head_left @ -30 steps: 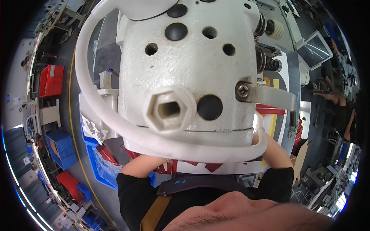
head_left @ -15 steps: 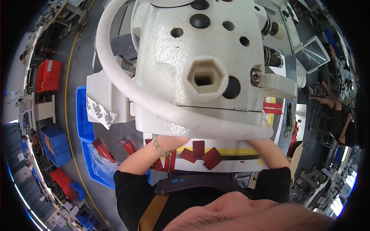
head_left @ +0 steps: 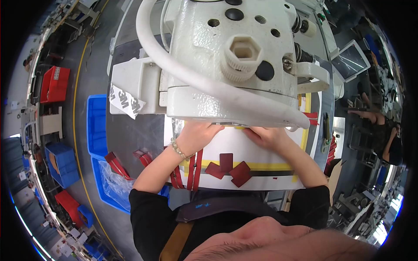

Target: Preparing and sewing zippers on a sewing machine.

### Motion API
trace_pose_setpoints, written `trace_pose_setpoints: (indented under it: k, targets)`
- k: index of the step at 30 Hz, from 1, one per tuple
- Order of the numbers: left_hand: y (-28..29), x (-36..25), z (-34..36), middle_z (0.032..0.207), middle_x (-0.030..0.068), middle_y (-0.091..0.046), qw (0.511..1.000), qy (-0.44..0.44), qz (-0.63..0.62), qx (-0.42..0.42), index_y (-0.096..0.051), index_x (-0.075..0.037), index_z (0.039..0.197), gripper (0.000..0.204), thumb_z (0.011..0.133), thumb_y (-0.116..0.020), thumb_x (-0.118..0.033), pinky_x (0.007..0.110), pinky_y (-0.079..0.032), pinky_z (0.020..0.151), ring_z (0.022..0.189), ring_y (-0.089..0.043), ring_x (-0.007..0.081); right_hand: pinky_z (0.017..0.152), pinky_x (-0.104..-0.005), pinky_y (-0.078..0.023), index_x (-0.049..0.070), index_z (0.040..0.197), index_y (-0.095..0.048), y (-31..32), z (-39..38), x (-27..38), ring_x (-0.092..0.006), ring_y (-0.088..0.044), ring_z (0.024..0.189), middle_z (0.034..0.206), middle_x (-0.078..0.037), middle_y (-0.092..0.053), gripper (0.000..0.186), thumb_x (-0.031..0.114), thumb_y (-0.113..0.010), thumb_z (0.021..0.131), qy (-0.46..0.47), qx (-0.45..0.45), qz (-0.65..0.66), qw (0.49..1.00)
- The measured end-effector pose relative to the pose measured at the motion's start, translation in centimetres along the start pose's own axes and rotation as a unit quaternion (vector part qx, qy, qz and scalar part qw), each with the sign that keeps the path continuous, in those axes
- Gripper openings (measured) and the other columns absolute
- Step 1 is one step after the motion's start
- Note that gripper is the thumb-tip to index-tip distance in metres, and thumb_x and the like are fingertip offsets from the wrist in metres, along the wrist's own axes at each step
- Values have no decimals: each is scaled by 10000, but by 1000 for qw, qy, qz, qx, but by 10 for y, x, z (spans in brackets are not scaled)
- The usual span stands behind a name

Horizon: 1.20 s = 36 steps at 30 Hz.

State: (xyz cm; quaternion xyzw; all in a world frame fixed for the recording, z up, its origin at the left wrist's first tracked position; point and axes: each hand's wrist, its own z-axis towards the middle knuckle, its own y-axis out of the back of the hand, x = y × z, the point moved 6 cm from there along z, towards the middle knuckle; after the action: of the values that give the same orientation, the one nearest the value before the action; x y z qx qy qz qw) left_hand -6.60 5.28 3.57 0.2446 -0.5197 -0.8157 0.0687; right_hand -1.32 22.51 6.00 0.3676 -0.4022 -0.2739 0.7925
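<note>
A white sewing machine head [head_left: 196, 52] with a pale hose [head_left: 235, 100] looped across it fills the upper middle. My left hand [head_left: 196, 137], wearing a bead bracelet, reaches to its lower edge, fingertips partly hidden beneath. My right hand [head_left: 267, 139] is at the same edge to the right, fingers curled. Both look closed; what they hold is hidden. Under them lies a white board [head_left: 235, 143] with yellow tape. Three dark red patches [head_left: 226, 162] lie on it near me, beside red zipper strips [head_left: 196, 174] running over the front edge at the left.
Blue bins [head_left: 96, 126], one with clear plastic, stand at the table's left side, near more red zippers [head_left: 115, 165]. Tools [head_left: 325, 132] and a tilted screen [head_left: 348, 61] are at the right. Another person [head_left: 383, 130] sits at far right; red and blue crates [head_left: 61, 163] line the left aisle.
The machine appears higher and farther away in the picture, uncovering more of the board, the patches and both my hands, which were mostly hidden behind it a second ago.
</note>
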Motion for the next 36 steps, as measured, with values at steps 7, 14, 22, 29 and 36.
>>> trace_pose_setpoints:
  k: [7,14,22,29,36]
  targets:
    - [-4,-1,2,1044,76,-656,997,-39,45,40,-670,-70,1017,265,808,-680,-233,419,-396,967,1044,-589,246,740,-374,-521,34,958,-656,-4,-8,1,-276,-635,893,980,-78,-658,253,124,-736,736,-4,9,-16,1000]
    - [4,-3,10,956,52,-671,998,-49,21,18,-671,-83,1010,258,801,-680,-234,368,-455,887,949,-627,206,759,-349,-524,29,948,-642,-2,-2,6,-256,-635,924,989,-78,-644,228,98,-718,745,-18,22,-16,999]
    - [7,-5,16,858,7,-649,998,-59,-20,2,-632,-99,1108,311,808,-641,-180,312,-485,749,810,-638,149,800,-356,-489,-1,957,-634,-4,2,12,-255,-607,932,981,-93,-632,262,83,-708,720,-11,-3,-28,1000]
    - [5,-13,19,1084,-21,-601,997,-57,53,18,-609,-107,1112,315,808,-540,-155,358,-370,942,1069,-521,132,746,-355,-474,14,1022,-628,-10,7,19,-249,-583,852,948,-75,-618,382,93,-722,661,-43,-14,-53,998]
    - [5,-15,19,1083,9,-621,994,-79,63,-36,-630,-75,1043,269,792,-607,-171,335,-402,882,1011,-554,151,728,-330,-455,-16,1045,-622,-15,15,33,-219,-551,841,933,-63,-572,394,115,-701,682,-47,-20,-149,988]
